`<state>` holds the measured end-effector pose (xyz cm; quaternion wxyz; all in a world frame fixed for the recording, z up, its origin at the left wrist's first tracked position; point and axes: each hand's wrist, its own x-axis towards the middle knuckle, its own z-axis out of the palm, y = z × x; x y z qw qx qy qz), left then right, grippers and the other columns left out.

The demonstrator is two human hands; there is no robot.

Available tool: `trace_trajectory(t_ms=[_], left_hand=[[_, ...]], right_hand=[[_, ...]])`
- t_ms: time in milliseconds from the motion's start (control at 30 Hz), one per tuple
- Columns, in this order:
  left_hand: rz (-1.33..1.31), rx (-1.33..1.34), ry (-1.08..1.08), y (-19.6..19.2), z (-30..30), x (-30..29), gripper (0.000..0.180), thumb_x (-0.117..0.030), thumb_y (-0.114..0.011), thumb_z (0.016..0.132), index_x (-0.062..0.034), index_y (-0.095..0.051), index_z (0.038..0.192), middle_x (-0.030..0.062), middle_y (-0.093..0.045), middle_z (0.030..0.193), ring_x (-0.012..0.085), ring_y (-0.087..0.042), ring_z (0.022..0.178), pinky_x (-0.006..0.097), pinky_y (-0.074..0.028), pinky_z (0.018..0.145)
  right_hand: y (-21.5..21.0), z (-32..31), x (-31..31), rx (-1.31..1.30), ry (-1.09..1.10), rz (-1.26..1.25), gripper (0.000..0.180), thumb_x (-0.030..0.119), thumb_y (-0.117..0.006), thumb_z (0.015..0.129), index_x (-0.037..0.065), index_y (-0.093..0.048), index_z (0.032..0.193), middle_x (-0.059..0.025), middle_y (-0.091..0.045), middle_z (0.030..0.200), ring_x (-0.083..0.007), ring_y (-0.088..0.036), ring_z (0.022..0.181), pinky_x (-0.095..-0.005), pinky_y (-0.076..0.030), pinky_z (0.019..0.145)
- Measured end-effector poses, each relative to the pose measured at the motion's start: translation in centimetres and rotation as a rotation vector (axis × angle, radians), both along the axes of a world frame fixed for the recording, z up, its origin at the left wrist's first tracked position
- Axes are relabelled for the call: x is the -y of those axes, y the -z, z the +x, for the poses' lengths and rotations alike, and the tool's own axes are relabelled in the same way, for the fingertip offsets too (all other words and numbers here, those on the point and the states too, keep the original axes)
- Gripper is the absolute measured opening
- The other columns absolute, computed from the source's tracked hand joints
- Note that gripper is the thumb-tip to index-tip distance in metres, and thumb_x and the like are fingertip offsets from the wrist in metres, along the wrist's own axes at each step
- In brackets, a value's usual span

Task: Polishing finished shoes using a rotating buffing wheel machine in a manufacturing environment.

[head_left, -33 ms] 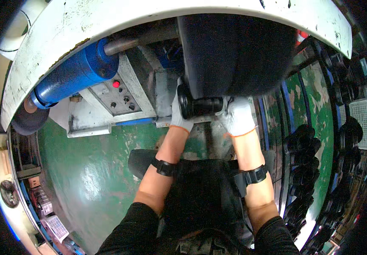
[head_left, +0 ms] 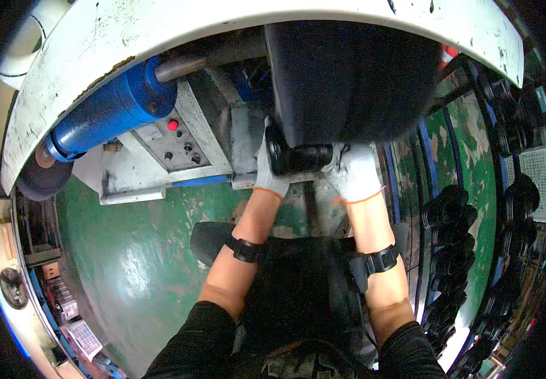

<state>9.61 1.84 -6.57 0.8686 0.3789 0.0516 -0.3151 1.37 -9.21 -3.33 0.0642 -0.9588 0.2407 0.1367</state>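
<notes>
White cotton gloves cover both of our hands, which sit at either end of a short black cylindrical part (head_left: 299, 158) held crosswise just under a big dark drum-like body (head_left: 354, 82) of the machine. Our left hand (head_left: 268, 167) is wrapped around the left end of the part, fingers curled closed on its flared black end. Our right hand (head_left: 355, 172) closes over the right end, knuckles toward us, fingers folded round it; the fingertips themselves are hidden, so we cannot tell how tightly they press. The part lies roughly level, its top touching or just beneath the lower edge of the dark body, in the middle of the scene and far from our torso.

Both forearms are bare, each with a black strap (head_left: 245, 249) near mid-forearm, and black sleeves begin near the elbows. To the left of the hands is a grey control panel (head_left: 173, 146) with a red button (head_left: 172, 126) and several dark holes, and further left a blue cylinder (head_left: 112, 110) slants up toward a grey rod. A chipped white curved guard (head_left: 159, 28) arches across the far side. Below us the floor (head_left: 140, 252) is worn green paint. On the right, rows of black cylindrical parts (head_left: 453, 218) are stacked in racks.
</notes>
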Motion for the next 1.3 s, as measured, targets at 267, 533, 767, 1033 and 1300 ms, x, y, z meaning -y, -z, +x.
trace_trajectory(t_ms=[267, 533, 767, 1033, 1300], left_hand=[[0.315, 0.004, 0.223, 5.0, 1.5, 0.7, 0.075, -0.061, -0.035, 0.097, -0.0006, -0.043, 0.139, 0.0086, -0.055, 0.133, 0.0232, -0.055, 0.113, 0.032, -0.040, 0.100], [0.355, -0.010, 0.151, 0.0, 2.1, -1.4, 0.073, -0.061, -0.037, 0.096, -0.0015, -0.046, 0.138, 0.0097, -0.057, 0.130, 0.0249, -0.055, 0.115, 0.032, -0.040, 0.101], [-0.112, -0.207, 0.391, 3.1, 1.8, -1.1, 0.058, -0.050, -0.039, 0.100, -0.0054, -0.050, 0.134, 0.0117, -0.057, 0.129, 0.0267, -0.056, 0.114, 0.037, -0.044, 0.099], [0.369, 0.821, 0.687, -3.6, -1.4, -1.6, 0.049, -0.038, -0.034, 0.102, -0.0043, -0.050, 0.134, 0.0140, -0.055, 0.134, 0.0293, -0.052, 0.120, 0.040, -0.028, 0.111], [-0.514, 0.019, 0.373, 5.7, 0.3, 0.3, 0.049, -0.037, -0.038, 0.099, -0.0035, -0.048, 0.134, 0.0181, -0.054, 0.133, 0.0246, -0.050, 0.124, 0.038, -0.032, 0.111]], right_hand=[[7.1, -2.2, 3.8, 0.364, 0.053, 0.268, 0.027, 0.023, -0.043, 0.094, 0.008, -0.056, 0.111, -0.0086, -0.061, 0.100, -0.0131, -0.057, 0.092, -0.0280, -0.048, 0.079], [3.8, -1.4, 0.4, 0.771, -0.185, 0.015, 0.031, 0.004, -0.055, 0.084, 0.002, -0.056, 0.115, -0.0149, -0.061, 0.114, -0.0305, -0.056, 0.109, -0.0407, -0.044, 0.096], [5.8, -2.3, 3.4, 0.714, -0.183, 0.105, 0.046, -0.004, -0.053, 0.082, 0.002, -0.052, 0.128, -0.0186, -0.054, 0.132, -0.0359, -0.047, 0.124, -0.0427, -0.035, 0.108], [4.1, -3.5, 4.7, 0.736, 0.054, 0.260, 0.058, -0.008, -0.049, 0.081, 0.002, -0.045, 0.137, -0.0197, -0.041, 0.145, -0.0329, -0.035, 0.137, -0.0383, -0.027, 0.115], [4.2, -4.1, 5.2, 0.787, -0.121, 0.103, 0.050, 0.000, -0.054, 0.081, 0.000, -0.050, 0.130, -0.0244, -0.047, 0.137, -0.0398, -0.040, 0.130, -0.0413, -0.032, 0.111]])
